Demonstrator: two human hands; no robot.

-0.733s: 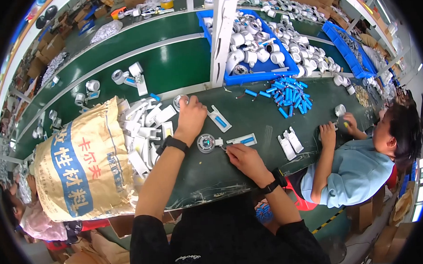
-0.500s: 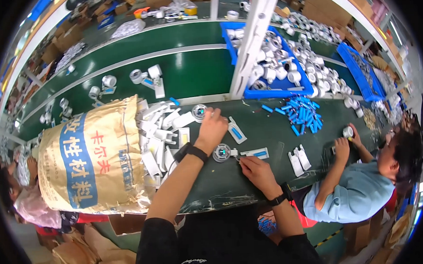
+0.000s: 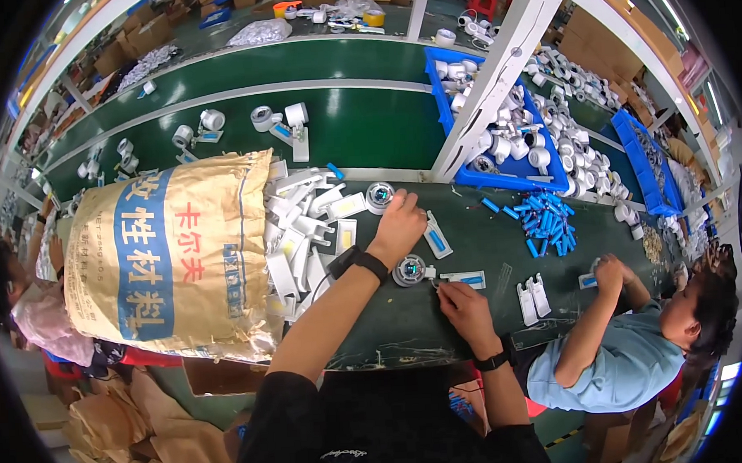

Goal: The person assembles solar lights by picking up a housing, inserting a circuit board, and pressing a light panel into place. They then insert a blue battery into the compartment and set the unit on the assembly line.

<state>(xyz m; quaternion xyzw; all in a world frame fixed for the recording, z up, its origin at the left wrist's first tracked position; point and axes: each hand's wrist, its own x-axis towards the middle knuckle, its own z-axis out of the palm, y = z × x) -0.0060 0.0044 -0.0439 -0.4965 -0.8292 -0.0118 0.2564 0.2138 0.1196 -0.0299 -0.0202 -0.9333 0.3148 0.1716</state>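
At the centre of the frame the left hand (image 3: 397,227) reaches across the dark worktop (image 3: 392,330), its fingers curled onto a round white part (image 3: 379,196) beside the pile of white plastic pieces (image 3: 305,234) spilling from the tan sack (image 3: 165,257). Just below, the right hand (image 3: 465,306) pinches narrowly at a second round part (image 3: 409,270).

Your two round white housings, dark glassy centres, one (image 3: 379,196) beside the sack (image 3: 165,257) mouth, the other (image 3: 409,270) nearer you, flat, face up.
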